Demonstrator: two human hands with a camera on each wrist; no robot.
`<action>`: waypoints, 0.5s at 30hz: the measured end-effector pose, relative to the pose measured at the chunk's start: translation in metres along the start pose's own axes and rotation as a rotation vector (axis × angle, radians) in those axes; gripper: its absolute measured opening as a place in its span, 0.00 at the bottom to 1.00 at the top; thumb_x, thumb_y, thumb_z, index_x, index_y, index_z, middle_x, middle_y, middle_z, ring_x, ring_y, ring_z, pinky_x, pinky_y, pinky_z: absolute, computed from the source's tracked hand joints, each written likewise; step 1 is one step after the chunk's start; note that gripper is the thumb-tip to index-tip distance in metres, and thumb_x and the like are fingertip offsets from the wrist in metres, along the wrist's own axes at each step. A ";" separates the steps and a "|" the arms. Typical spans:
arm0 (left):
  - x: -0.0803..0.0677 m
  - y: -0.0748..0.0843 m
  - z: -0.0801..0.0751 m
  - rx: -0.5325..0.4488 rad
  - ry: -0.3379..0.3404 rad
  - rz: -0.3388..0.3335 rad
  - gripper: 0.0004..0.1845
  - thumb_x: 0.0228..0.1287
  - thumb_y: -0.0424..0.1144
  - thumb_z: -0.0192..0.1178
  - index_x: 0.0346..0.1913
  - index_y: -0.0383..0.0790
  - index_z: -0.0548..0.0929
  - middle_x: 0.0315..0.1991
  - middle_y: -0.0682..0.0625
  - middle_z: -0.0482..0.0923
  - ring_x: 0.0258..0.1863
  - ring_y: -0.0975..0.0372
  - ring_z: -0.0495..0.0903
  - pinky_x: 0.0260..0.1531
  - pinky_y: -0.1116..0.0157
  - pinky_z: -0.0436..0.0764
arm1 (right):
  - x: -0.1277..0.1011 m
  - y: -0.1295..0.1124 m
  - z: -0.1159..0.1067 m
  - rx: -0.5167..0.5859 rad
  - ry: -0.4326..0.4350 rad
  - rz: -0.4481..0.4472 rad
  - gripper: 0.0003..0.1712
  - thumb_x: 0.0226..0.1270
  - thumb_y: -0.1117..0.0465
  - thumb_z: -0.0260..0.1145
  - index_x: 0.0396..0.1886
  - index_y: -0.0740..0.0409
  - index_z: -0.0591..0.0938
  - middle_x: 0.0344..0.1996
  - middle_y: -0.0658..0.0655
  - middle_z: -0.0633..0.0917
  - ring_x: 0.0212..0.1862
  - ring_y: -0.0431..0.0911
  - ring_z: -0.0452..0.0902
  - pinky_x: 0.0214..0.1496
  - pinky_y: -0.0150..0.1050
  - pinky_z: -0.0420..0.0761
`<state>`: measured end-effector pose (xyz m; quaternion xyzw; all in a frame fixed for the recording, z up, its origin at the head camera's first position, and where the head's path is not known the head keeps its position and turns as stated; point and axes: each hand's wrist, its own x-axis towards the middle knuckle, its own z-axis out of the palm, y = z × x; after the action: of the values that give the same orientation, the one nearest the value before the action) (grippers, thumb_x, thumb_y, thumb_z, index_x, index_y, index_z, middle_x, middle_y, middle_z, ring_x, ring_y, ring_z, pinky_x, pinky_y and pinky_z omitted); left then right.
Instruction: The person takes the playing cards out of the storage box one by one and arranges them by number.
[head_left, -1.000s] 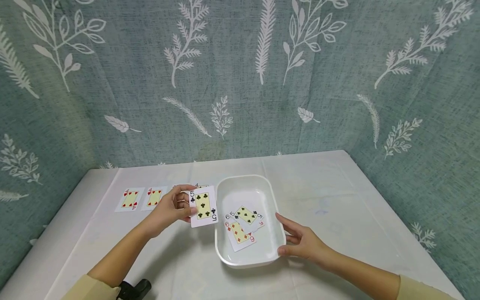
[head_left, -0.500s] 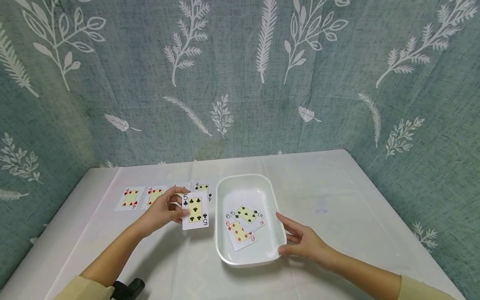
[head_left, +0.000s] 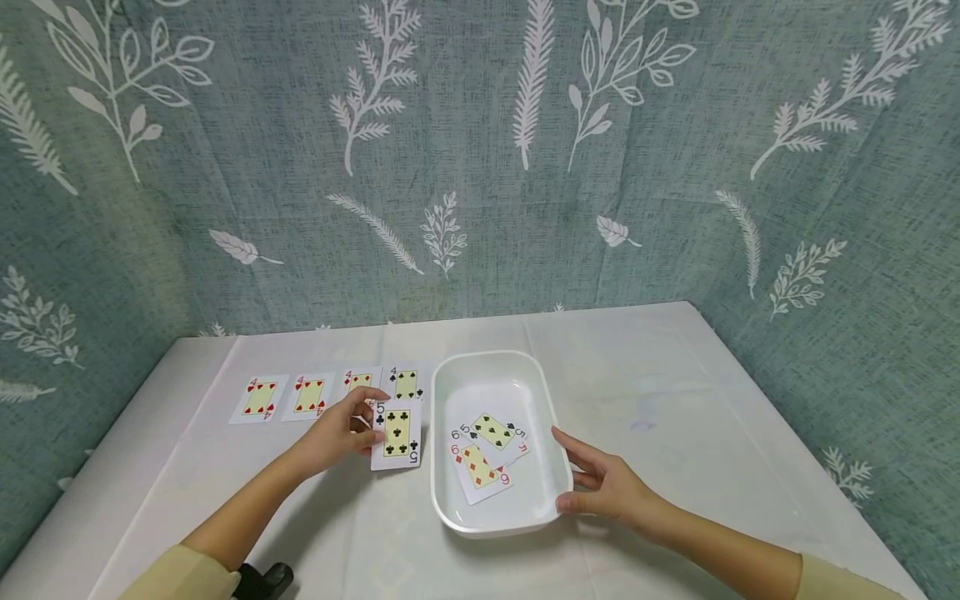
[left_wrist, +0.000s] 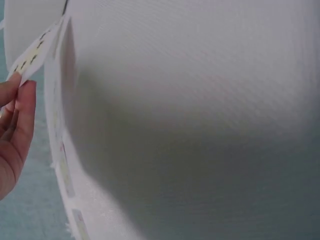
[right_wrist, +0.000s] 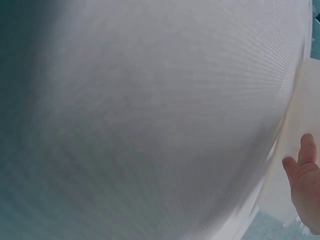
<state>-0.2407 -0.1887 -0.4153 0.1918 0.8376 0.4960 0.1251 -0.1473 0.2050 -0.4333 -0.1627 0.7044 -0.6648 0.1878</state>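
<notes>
**Five of clubs held at the counter beside a white tray**

A five of clubs playing card with a pale yellow centre panel lies low over the white-clothed counter, just left of a white rectangular plastic tray and just in front of the black four that ends a row of cards. The person's left hand pinches the card's left edge, its fingers curled over the top corner; the left wrist view shows the fingertips clamped on the card's edge. Whether the card rests fully on the cloth cannot be told.

The right hand sits against the tray's right rim, fingers relaxed and spread along the wall, thumb at the near corner, gripping nothing. Inside the tray lie a black five overlapping a red card beneath it, and a six of diamonds nearer the person.

Three red fours lie face up side by side, left of the black four. A leaf-printed teal cloth hangs behind the counter.
</notes>
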 end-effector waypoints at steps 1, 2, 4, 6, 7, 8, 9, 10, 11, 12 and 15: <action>0.000 -0.001 0.000 0.017 -0.002 0.006 0.27 0.58 0.25 0.62 0.59 0.31 0.66 0.34 0.42 0.68 0.29 0.59 0.76 0.27 0.64 0.82 | 0.000 0.000 0.000 -0.001 0.002 0.001 0.53 0.54 0.65 0.73 0.74 0.62 0.52 0.68 0.74 0.57 0.62 0.65 0.68 0.50 0.38 0.80; 0.001 -0.001 0.000 0.038 -0.005 0.012 0.27 0.58 0.26 0.62 0.59 0.31 0.65 0.33 0.43 0.69 0.29 0.59 0.77 0.27 0.64 0.82 | 0.000 0.000 0.000 -0.004 0.004 0.002 0.53 0.54 0.65 0.73 0.74 0.62 0.52 0.68 0.75 0.58 0.62 0.65 0.68 0.50 0.38 0.80; 0.002 -0.002 0.001 0.091 -0.005 0.012 0.26 0.58 0.26 0.63 0.59 0.31 0.66 0.32 0.44 0.71 0.28 0.59 0.77 0.26 0.65 0.81 | 0.000 0.000 0.000 -0.006 0.009 0.008 0.53 0.53 0.64 0.73 0.74 0.62 0.52 0.68 0.74 0.58 0.62 0.64 0.68 0.49 0.38 0.80; 0.003 -0.003 0.002 0.149 0.000 0.005 0.26 0.57 0.27 0.64 0.58 0.32 0.66 0.31 0.45 0.71 0.27 0.60 0.77 0.25 0.66 0.80 | 0.001 0.000 0.000 -0.009 0.012 0.012 0.53 0.53 0.64 0.73 0.74 0.62 0.52 0.68 0.74 0.57 0.62 0.64 0.68 0.49 0.38 0.80; 0.003 -0.004 0.002 0.179 0.002 0.002 0.26 0.57 0.27 0.64 0.58 0.32 0.66 0.31 0.45 0.72 0.26 0.61 0.77 0.25 0.67 0.79 | 0.001 0.000 0.000 -0.009 0.011 0.013 0.53 0.53 0.64 0.73 0.74 0.62 0.52 0.68 0.74 0.57 0.62 0.64 0.68 0.50 0.38 0.80; 0.004 -0.004 0.003 0.201 0.003 -0.006 0.27 0.57 0.28 0.64 0.58 0.32 0.66 0.31 0.46 0.72 0.26 0.61 0.77 0.24 0.67 0.79 | 0.001 0.000 0.000 -0.010 0.011 0.013 0.53 0.54 0.64 0.73 0.74 0.62 0.52 0.68 0.74 0.57 0.62 0.64 0.68 0.50 0.38 0.80; 0.004 -0.005 0.003 0.220 0.003 -0.013 0.27 0.56 0.28 0.65 0.57 0.32 0.67 0.30 0.46 0.72 0.25 0.62 0.77 0.24 0.67 0.79 | 0.001 0.000 0.000 -0.010 0.011 0.014 0.53 0.54 0.63 0.73 0.74 0.61 0.52 0.68 0.74 0.57 0.62 0.64 0.69 0.50 0.38 0.80; 0.005 -0.005 0.004 0.232 0.004 -0.020 0.27 0.56 0.28 0.65 0.57 0.32 0.67 0.30 0.46 0.72 0.25 0.62 0.77 0.24 0.67 0.78 | 0.001 0.000 0.000 -0.012 0.011 0.014 0.53 0.54 0.63 0.73 0.74 0.61 0.52 0.68 0.74 0.57 0.62 0.63 0.69 0.50 0.38 0.80; 0.005 -0.005 0.005 0.239 0.005 -0.026 0.27 0.55 0.28 0.66 0.57 0.32 0.67 0.30 0.46 0.72 0.24 0.62 0.77 0.24 0.67 0.78 | 0.001 0.000 0.000 -0.013 0.009 0.012 0.53 0.54 0.63 0.73 0.74 0.62 0.52 0.68 0.75 0.57 0.62 0.64 0.69 0.50 0.39 0.80; 0.006 -0.006 0.006 0.244 0.005 -0.032 0.27 0.55 0.28 0.66 0.56 0.32 0.67 0.30 0.47 0.72 0.24 0.62 0.77 0.24 0.67 0.78 | 0.001 0.000 0.000 -0.011 0.010 0.014 0.53 0.54 0.63 0.73 0.74 0.61 0.52 0.68 0.74 0.57 0.62 0.63 0.69 0.50 0.39 0.80; 0.008 -0.008 0.009 0.259 0.008 -0.037 0.27 0.53 0.27 0.67 0.56 0.32 0.68 0.29 0.47 0.72 0.23 0.62 0.76 0.23 0.67 0.77 | 0.000 0.000 0.000 -0.011 0.011 0.014 0.53 0.53 0.64 0.73 0.74 0.62 0.52 0.68 0.74 0.58 0.62 0.63 0.69 0.50 0.38 0.80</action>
<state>-0.2457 -0.1813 -0.4265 0.1891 0.8984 0.3822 0.1052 -0.1478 0.2049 -0.4332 -0.1554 0.7101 -0.6606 0.1876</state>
